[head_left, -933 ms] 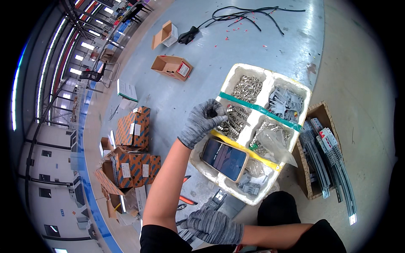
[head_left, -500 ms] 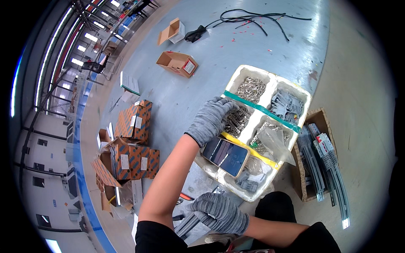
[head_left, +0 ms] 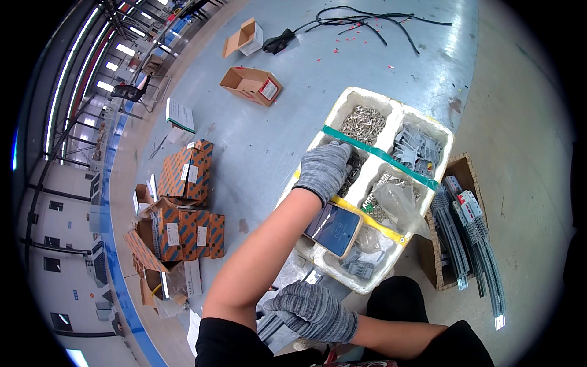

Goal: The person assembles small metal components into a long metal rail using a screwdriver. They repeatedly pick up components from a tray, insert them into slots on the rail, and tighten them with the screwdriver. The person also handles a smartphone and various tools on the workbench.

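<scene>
My left hand (head_left: 327, 170), in a grey knitted glove, reaches into a middle compartment of the white foam box (head_left: 449, 144). Its fingers curl down among small dark metal screws (head_left: 353, 174), with the tips hidden. Just below that wrist a phone (head_left: 334, 230) with a lit screen rests across the box. My right hand (head_left: 313, 312), gloved alike, is held low near my lap with its fingers bent together. What it holds, if anything, is hidden. Grey slotted rails (head_left: 269, 326) lie just left of it.
Silver metal parts (head_left: 364, 125), grey plastic pieces (head_left: 417, 150) and a clear bag (head_left: 396, 202) fill other compartments. At right, a carton (head_left: 432, 257) holds long grey rails. Orange patterned boxes (head_left: 186, 174) stand left; small open cartons (head_left: 251, 84) and black cables (head_left: 367, 21) lie farther off.
My left hand has moved slightly right and deeper into the screw compartment, its fingers more curled. My right hand stays nearly in place. The view has shifted a little.
</scene>
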Available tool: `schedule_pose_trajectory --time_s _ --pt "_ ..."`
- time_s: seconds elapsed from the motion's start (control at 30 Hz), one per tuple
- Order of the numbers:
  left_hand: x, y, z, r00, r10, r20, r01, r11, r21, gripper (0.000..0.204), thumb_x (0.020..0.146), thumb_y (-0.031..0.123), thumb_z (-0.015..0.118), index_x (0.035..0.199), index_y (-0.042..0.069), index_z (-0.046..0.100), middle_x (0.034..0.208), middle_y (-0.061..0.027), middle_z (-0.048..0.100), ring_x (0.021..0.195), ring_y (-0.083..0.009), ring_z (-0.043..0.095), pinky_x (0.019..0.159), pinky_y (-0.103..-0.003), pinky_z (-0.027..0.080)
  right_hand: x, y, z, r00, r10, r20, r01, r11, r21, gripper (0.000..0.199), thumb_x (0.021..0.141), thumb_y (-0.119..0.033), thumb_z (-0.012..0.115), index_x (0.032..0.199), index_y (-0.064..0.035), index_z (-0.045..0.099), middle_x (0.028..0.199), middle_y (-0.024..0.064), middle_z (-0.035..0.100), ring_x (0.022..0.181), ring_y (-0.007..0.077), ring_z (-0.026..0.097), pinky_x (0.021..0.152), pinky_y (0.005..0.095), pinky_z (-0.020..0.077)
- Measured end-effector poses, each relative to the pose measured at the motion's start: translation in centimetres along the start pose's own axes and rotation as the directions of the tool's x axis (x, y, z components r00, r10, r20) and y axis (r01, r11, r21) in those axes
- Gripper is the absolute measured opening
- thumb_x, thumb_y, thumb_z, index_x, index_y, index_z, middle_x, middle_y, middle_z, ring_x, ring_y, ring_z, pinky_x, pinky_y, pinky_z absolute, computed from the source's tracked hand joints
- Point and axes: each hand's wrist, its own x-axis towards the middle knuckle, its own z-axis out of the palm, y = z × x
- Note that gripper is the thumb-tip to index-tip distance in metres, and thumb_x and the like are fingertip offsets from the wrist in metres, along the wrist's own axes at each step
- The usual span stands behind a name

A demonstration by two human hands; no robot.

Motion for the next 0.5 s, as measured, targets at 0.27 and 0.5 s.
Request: schedule_pose_trajectory --time_s 0.27,0.5 --pt "-1.5 -1.4 0.6 0.991 0.012 -0.135 -0.047 0.962 -0.267 0.022 0.086 0.021 0.065 0.103 0.007 0.064 0.096 -0.0136 0.067 0.089 -0.0302 0.065 0.078 -0.039 0.052 -0.1 -0.2 -0.3 0.999 -0.017 -0.047 0.016 1.0 -0.024 0.033 0.083 -0.013 0.06 0.116 -0.0079 0.061 0.099 0.0135 0.064 0.091 0.0305 0.063 0.08 0.0415 0.0506" --pt "-4.9 -2.0 -1.9 0.974 -0.073 -0.212 -0.061 0.825 -0.562 0.02 0.087 0.015 0.068 0.102 0.002 0.065 0.09 -0.0093 0.069 0.081 -0.0164 0.066 0.076 -0.029 0.052 0.0 -0.3 -0.3 0.999 -0.019 -0.044 0.018 1.0 -0.022 0.034 0.081 -0.012 0.061 0.115 -0.0079 0.061 0.096 0.0131 0.063 0.086 0.0298 0.062 0.076 0.0421 0.05"
